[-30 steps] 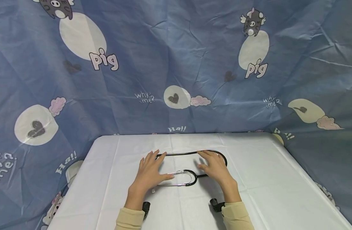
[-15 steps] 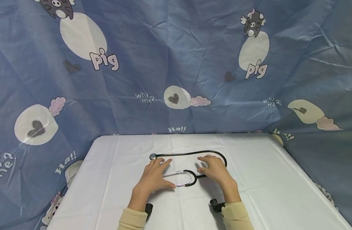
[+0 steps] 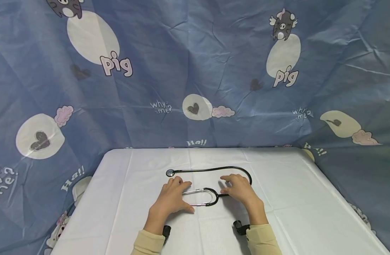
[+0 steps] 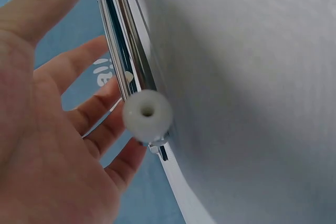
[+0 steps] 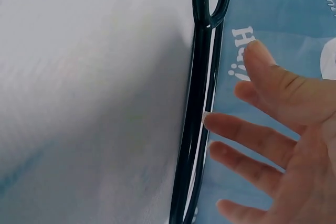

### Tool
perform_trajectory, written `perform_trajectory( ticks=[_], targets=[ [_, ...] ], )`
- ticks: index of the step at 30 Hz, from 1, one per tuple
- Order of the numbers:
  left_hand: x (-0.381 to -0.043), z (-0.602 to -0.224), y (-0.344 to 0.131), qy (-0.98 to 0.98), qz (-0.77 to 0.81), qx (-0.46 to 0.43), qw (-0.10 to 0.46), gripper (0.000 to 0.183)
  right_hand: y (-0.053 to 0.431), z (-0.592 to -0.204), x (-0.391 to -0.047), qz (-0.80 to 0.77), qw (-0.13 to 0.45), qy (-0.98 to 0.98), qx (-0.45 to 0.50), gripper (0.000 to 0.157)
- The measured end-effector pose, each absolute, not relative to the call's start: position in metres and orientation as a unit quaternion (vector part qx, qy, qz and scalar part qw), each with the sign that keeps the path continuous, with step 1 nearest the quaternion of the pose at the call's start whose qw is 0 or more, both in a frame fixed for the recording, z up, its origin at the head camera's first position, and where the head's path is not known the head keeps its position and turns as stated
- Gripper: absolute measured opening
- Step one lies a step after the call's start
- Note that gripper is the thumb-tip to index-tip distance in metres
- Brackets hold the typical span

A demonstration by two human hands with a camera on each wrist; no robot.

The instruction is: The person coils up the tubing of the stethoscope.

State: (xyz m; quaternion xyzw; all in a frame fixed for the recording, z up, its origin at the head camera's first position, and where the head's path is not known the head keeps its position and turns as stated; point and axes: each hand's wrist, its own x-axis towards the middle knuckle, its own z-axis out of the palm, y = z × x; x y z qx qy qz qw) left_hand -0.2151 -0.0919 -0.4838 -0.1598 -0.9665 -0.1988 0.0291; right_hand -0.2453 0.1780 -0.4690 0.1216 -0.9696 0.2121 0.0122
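Note:
A black stethoscope [image 3: 207,170] lies on the white cloth, its tubing curving round on the right. Its round chest piece [image 3: 170,173] is at the far left. My left hand [image 3: 168,199] hovers over the metal ear tubes [image 3: 199,204], thumb and fingers spread on either side of them; the head view hides the ear ends. One white ear tip [image 4: 157,125] shows close up in the left wrist view. My right hand [image 3: 242,189] is over the tubing near the black yoke [image 3: 217,197], fingers bent loosely and apart, with nothing between them.
A white cloth [image 3: 290,198] covers the table. Behind it hangs a blue printed curtain [image 3: 156,81] that also wraps the sides. A black wrist camera [image 3: 241,227] sits on the right wrist, another [image 3: 166,232] on the left.
My left hand has moved right and back toward the body, uncovering the chest piece. The fingers of my right hand have drawn back slightly from the far tubing. The stethoscope stays in place.

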Motion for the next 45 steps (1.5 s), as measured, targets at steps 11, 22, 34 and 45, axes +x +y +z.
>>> perform_trajectory(
  ticks=[11,22,34,45],
  targets=[
    [-0.2124,-0.4836,-0.0899,-0.968,-0.187,-0.166,0.025,0.087,0.1796,-0.4707,-0.2446,0.225,-0.002,-0.968,0.110,0.043],
    [-0.2098,-0.4789,-0.0868,-0.965,-0.208,-0.156,0.014,0.065,0.1787,-0.4767,-0.2470,0.201,0.012,-0.972,0.124,0.032],
    [-0.2104,-0.4801,-0.0887,-0.962,-0.222,-0.162,0.006,0.051,0.1775,-0.4772,-0.2456,0.216,-0.016,-0.969,0.117,0.022],
    [-0.2112,-0.4800,-0.0884,-0.962,-0.219,-0.162,-0.003,0.053,0.1778,-0.4756,-0.2446,0.224,-0.016,-0.968,0.115,0.020]
  ],
)
